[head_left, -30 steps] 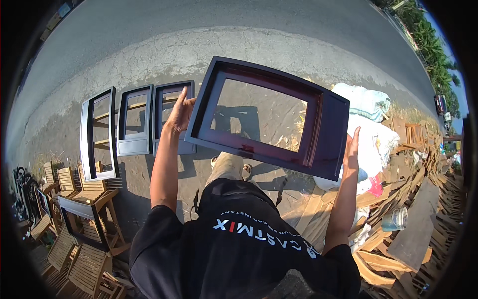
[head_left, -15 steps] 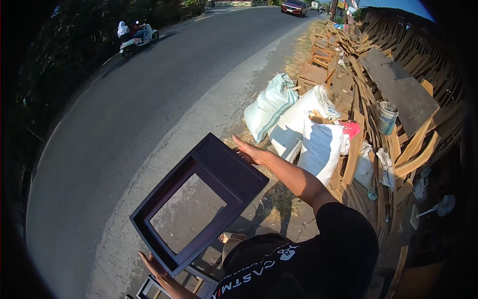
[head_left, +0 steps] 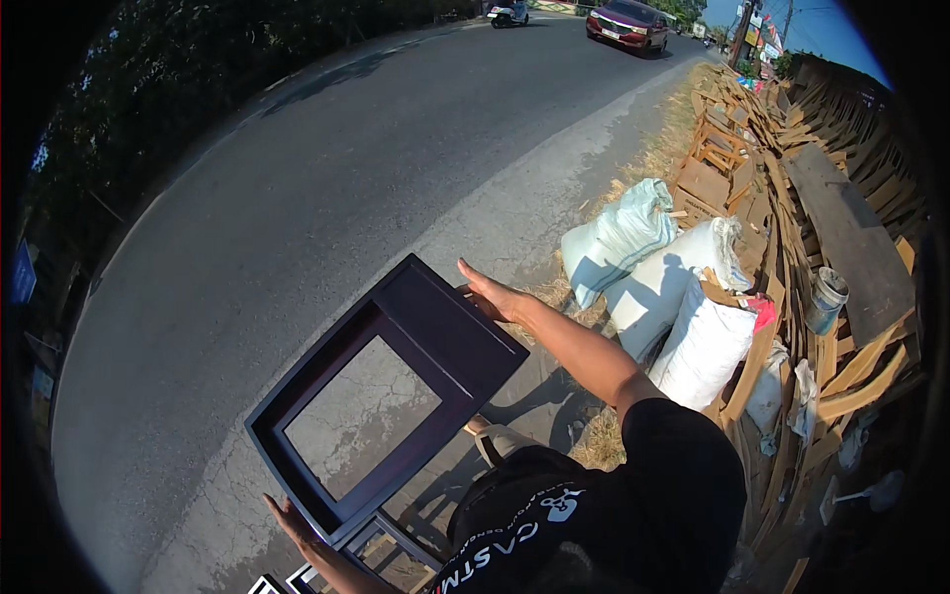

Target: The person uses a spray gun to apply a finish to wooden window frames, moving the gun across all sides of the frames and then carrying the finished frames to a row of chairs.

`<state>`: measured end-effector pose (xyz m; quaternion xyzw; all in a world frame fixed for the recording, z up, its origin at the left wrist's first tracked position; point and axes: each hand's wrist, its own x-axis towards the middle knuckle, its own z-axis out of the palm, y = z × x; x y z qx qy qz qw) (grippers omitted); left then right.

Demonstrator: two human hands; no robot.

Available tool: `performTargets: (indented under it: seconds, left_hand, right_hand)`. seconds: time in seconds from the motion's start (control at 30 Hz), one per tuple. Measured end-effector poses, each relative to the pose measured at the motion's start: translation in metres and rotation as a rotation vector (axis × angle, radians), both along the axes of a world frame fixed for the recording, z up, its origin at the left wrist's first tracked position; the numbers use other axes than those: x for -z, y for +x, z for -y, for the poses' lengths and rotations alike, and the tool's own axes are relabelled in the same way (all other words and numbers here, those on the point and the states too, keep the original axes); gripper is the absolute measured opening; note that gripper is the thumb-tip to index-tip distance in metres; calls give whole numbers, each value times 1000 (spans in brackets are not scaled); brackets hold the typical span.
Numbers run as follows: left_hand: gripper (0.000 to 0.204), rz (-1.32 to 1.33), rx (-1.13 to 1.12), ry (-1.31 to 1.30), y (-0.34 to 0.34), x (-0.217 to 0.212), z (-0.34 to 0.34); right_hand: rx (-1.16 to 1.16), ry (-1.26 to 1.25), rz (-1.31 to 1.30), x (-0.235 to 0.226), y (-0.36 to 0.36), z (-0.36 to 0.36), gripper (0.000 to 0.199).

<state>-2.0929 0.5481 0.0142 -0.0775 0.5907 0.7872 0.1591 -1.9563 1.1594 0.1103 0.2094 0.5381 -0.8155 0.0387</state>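
Between my two hands I carry a dark purple-brown wooden frame (head_left: 450, 342), tilted, with a large square opening and a wide solid panel on one side. My right hand (head_left: 492, 299) presses against its outer edge at the panel side, thumb and fingertips showing past the edge. My left hand (head_left: 294, 525) supports the opposite lower side, with part of its fingers hidden behind the frame. Pavement shows through the opening. Just beneath my left forearm are more dark frames (head_left: 381, 549), partly covered by the held one.
Stuffed white sacks (head_left: 623, 238) lie on the right beside a long heap of wooden planks (head_left: 777, 228). A grimy bucket (head_left: 827, 300) sits on the heap. On the asphalt road (head_left: 327, 188), a dark red car (head_left: 630, 27) and a white scooter (head_left: 508, 13) are in view.
My view has swung left, and the sacks and planks now appear farther right and lower. The scooter has moved away up the road; the car is nearer. The frame stays in my hands.
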Motion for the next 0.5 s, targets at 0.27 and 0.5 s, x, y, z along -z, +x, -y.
performTargets:
  seconds: [0.27,0.5]
  left_hand:
    - [92,100,-252,223,-18,-10,32]
    - [93,50,-405,285,-37,-41,30]
  right_hand:
    - [-366,103,-24,18,-234,26,95]
    - [-539,3,-59,40,-378,96,103]
